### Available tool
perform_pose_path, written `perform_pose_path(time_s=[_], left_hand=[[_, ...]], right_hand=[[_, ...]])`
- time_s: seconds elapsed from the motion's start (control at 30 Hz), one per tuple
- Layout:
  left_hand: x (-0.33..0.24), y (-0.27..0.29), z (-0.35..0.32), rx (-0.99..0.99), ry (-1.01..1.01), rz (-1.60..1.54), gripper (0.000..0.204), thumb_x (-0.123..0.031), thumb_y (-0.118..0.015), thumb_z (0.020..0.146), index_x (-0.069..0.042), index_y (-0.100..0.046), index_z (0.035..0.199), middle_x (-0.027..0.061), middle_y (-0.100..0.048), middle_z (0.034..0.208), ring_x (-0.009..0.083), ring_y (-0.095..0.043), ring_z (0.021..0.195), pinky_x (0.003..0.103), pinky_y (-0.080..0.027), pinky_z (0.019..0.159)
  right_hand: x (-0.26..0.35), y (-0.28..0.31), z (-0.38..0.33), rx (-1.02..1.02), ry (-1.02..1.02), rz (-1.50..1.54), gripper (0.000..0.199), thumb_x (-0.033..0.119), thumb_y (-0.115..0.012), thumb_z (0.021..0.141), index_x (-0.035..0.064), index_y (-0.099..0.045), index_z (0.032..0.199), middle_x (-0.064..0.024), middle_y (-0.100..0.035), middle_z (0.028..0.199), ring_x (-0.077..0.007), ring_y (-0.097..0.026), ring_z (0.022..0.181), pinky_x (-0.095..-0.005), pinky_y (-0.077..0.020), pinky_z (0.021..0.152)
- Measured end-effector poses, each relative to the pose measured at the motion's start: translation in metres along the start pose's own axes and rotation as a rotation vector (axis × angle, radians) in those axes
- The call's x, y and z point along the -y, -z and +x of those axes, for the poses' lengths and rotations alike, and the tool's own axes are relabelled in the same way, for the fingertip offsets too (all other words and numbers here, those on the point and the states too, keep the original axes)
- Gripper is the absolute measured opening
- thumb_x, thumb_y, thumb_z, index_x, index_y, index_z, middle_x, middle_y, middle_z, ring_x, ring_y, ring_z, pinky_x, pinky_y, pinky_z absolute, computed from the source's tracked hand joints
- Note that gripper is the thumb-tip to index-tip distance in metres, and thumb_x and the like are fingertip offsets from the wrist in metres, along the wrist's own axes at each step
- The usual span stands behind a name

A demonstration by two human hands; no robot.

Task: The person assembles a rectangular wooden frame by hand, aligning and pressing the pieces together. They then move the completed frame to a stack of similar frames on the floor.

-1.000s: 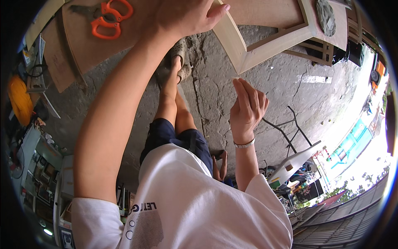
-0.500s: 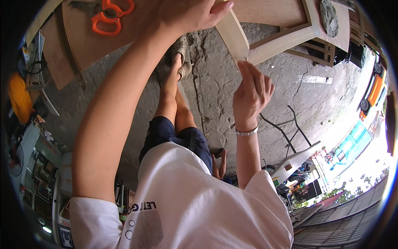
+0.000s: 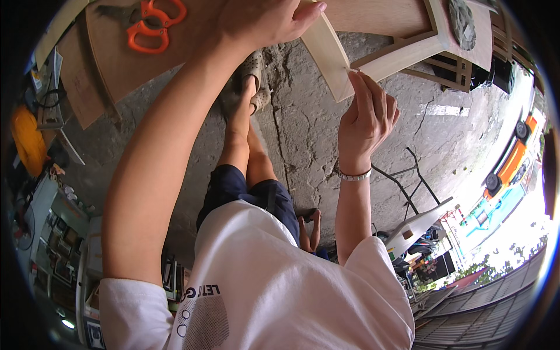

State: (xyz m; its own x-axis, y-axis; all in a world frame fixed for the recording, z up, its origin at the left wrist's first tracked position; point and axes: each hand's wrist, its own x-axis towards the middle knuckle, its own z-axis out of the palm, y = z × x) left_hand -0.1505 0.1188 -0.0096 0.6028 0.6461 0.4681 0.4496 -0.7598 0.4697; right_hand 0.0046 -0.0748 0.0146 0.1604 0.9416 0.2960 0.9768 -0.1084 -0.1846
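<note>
A: Grip, head view?
B: Right hand: thumb and forefinger closed in a pinch, one small pale piece at the tips. Left hand: thumb over a rail; other fingers hidden, closure cannot be told.
A: Main item, location?
B: Wooden frame, pale, mitred, upper centre, one corner towards the wearer. Left hand at its left rail; pinched piece at that corner's inner edge.
A: Containers, contents?
B: Shelving, lower left, light upright edge. Contents: dark rectangular items, too small to identify.
A: Adjacent stock?
B: Scissors, orange handles, lying on a brown board, upper left. Grey oval item, upper right, kind unclear.
A: Markings?
B: White shirt: dark block lettering, dotted grey print just below.
</note>
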Motion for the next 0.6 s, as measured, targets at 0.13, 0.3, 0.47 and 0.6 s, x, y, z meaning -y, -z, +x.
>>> perform_pose_path(time_s=[0.13, 0.3, 0.47, 0.6], left_hand=[[-0.001, 0.000, -0.001, 0.015, 0.005, 0.016, 0.020, -0.021, -0.067, 0.087, -0.004, -0.058, 0.093, 0.0171, -0.061, 0.115, 0.0327, -0.057, 0.111, 0.047, -0.042, 0.100], [0.000, -0.003, -0.002, 0.037, 0.018, 0.050, 0.020, -0.022, -0.066, 0.087, -0.004, -0.058, 0.093, 0.0169, -0.061, 0.116, 0.0328, -0.057, 0.112, 0.047, -0.042, 0.101], [0.001, -0.003, -0.002, 0.000, 0.003, 0.020, 0.020, -0.021, -0.067, 0.087, -0.004, -0.058, 0.093, 0.0167, -0.061, 0.116, 0.0324, -0.057, 0.112, 0.046, -0.042, 0.102], [0.000, -0.001, 0.000, 0.008, 0.004, 0.003, 0.020, -0.020, -0.067, 0.087, -0.004, -0.058, 0.093, 0.0172, -0.061, 0.116, 0.0321, -0.057, 0.112, 0.046, -0.042, 0.102]], right_hand=[[0.006, 0.006, -0.020, 0.050, -0.026, 0.023, 0.046, -0.007, -0.063, 0.071, 0.0153, -0.072, 0.110, 0.0044, -0.069, 0.109, -0.0173, -0.059, 0.089, -0.0324, -0.0406, 0.079], [0.020, 0.027, -0.048, 0.159, -0.078, 0.021, 0.033, -0.007, -0.064, 0.080, 0.0127, -0.075, 0.105, -0.0006, -0.073, 0.104, -0.0185, -0.062, 0.087, -0.0319, -0.0432, 0.081], [0.000, 0.023, -0.018, -0.027, -0.094, 0.065, 0.035, -0.002, -0.064, 0.082, 0.0161, -0.075, 0.110, 0.0019, -0.073, 0.104, -0.0162, -0.061, 0.087, -0.0307, -0.0417, 0.081], [-0.010, 0.012, 0.000, -0.082, -0.025, 0.051, 0.033, 0.003, -0.069, 0.081, 0.0185, -0.077, 0.109, 0.0044, -0.073, 0.108, -0.0152, -0.061, 0.088, -0.0292, -0.0419, 0.081]])
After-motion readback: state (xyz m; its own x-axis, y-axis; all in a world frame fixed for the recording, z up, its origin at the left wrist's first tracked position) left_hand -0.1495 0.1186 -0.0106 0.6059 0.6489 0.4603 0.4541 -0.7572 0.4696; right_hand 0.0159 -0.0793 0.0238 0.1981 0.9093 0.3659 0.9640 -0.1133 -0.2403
